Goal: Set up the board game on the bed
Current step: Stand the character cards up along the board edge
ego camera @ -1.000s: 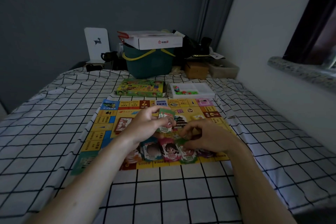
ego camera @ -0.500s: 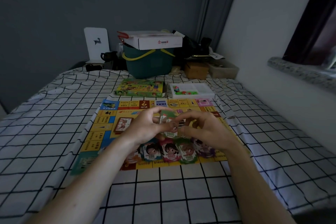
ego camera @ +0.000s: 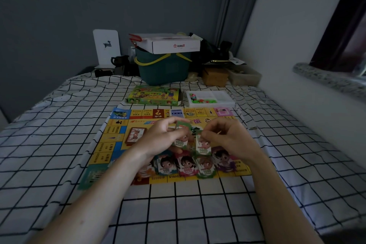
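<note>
single head-worn wide view, looking forward and down along the bed (ego camera: 59,144), hands close below

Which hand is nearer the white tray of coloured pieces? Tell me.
The right hand. The white tray lies beyond the board on the right, directly past that hand; the left hand is farther off to the tray's left.

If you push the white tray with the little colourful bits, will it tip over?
Probably not: the white tray looks low and flat on the bed, so it should slide. It seems light, and the small pieces inside might rattle or shift.
</note>
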